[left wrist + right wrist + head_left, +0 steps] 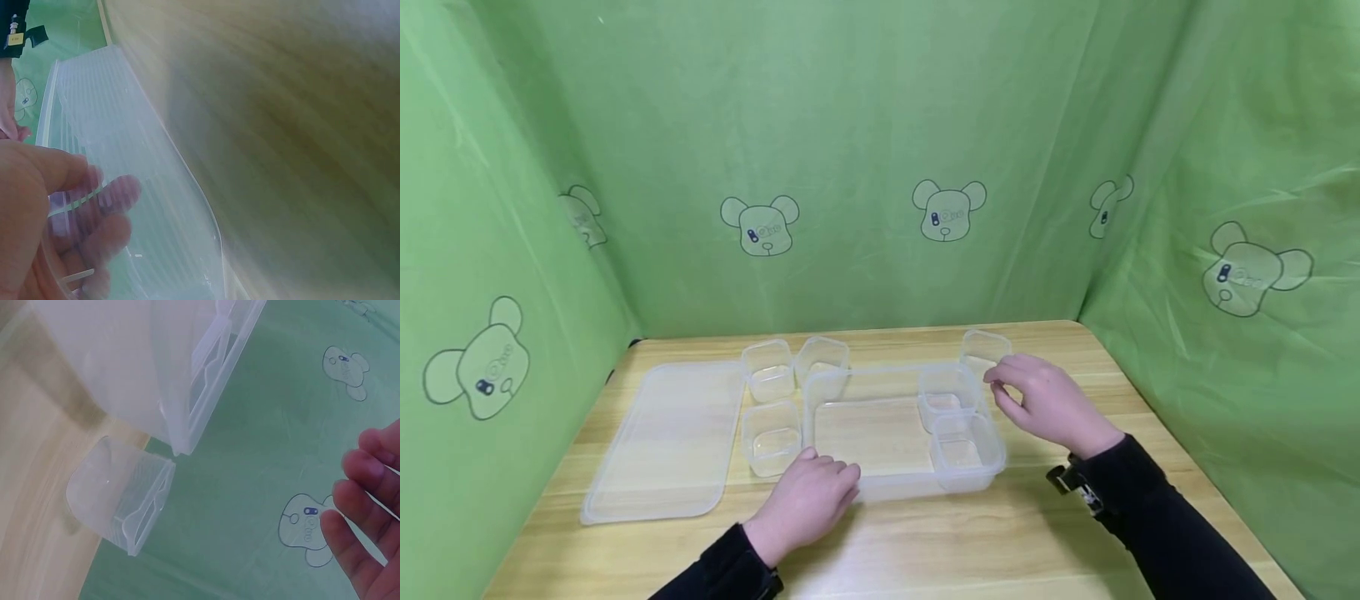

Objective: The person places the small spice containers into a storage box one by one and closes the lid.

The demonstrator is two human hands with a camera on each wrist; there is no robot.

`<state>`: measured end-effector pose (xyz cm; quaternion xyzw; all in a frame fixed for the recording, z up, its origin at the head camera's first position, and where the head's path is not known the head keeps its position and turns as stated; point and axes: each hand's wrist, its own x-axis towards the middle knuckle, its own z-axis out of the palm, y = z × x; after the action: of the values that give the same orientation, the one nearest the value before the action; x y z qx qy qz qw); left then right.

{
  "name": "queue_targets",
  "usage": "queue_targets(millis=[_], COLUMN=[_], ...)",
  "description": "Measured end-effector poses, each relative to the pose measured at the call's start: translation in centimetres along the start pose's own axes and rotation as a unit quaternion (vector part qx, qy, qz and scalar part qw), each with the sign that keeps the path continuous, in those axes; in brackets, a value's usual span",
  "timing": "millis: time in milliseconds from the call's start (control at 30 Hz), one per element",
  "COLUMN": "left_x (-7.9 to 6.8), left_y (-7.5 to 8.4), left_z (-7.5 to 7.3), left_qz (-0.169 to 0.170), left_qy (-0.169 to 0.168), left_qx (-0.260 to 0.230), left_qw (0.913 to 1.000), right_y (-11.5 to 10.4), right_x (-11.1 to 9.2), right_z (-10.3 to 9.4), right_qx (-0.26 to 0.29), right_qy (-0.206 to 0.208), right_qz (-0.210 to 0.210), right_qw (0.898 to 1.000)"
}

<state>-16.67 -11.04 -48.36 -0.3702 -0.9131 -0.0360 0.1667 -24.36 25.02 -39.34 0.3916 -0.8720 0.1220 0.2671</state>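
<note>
A large clear plastic container (880, 487) stands mid-table, with two small clear boxes (966, 442) inside its right end. At the container's front left corner, my left hand (811, 500) grips the wall; its fingers (115, 194) show through the translucent plastic in the left wrist view. My right hand (1052, 400) is raised beside the container's right side, fingers loosely bent and holding nothing. Just beyond those fingertips, another small box (985, 343) stands behind the container's back right corner, and it appears below the large container in the right wrist view.
To the left of the container stand three more small boxes, one in front (772, 442) and two behind. A flat translucent lid (662, 442) lies on the wooden table (940, 550) at the left. Green curtains (850, 125) with mouse-head prints enclose the back and sides.
</note>
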Motion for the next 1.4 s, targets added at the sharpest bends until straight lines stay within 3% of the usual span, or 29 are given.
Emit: queue_targets(millis=[300,633,1000,1400], left_x=[0.1,0.0,-0.1,0.1], left_y=[-0.1,0.1,0.1,0.0], left_z=[-0.2,0.0,-0.3,0.2], left_qz=[0.0,0.003,-0.004,-0.001], left_qy=[0.003,0.005,-0.004,-0.002], left_qx=[0.0,0.002,-0.006,-0.004], left_qw=[1.0,1.0,1.0,1.0], right_y=[1.7,3.8,5.9,7.3], right_x=[0.5,0.7,1.0,1.2], right_z=[0.9,2.6,5.2,7.4], right_qx=[0.003,0.028,0.027,0.019], right_qy=[-0.021,-0.057,-0.065,-0.089], right_qz=[0.075,0.15,0.185,0.192], right_qw=[0.997,0.987,0.98,0.977])
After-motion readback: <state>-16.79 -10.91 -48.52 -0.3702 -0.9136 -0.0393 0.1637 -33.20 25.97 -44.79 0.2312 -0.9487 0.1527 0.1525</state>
